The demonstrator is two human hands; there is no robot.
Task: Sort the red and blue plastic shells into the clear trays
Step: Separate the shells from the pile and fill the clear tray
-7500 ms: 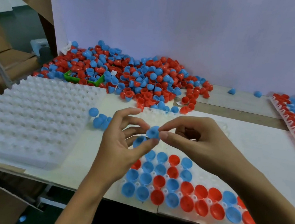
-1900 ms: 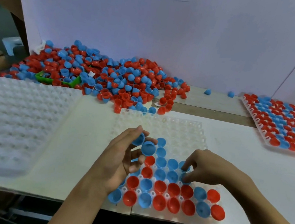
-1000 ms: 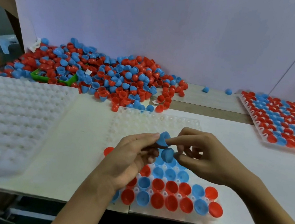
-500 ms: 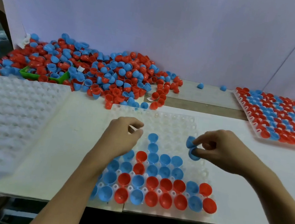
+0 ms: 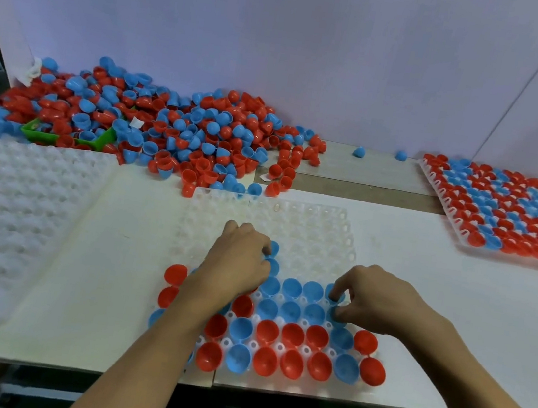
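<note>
Shells are going into the clear tray (image 5: 320, 225) in the middle of the desk (image 5: 454, 299), and the near rows are already filled with a mix of red and blue cups, open side up, while the far rows are bare. The right hand (image 5: 381, 302) is down at the right end of the blue rows, fingers (image 5: 338, 291) curled in a pinch on a blue shell (image 5: 337, 313) that's sitting at a tray pocket. The left hand (image 5: 238, 262) is over the middle of the tray with its fingers curled in against a couple of blue shells (image 5: 273, 256) stacked up the column there; looks like it's gripping one, but the knuckles hide most of it. Behind the tray there's a big loose pile of shells (image 5: 167, 127) against the white backdrop, with a green bin (image 5: 62, 136) buried in it. Off to the right sits a full tray (image 5: 508, 210) packed with red and blue, and two stray blue shells (image 5: 359, 152) lie near the wall. On the left is a stack of empty white trays (image 5: 9, 222).
</note>
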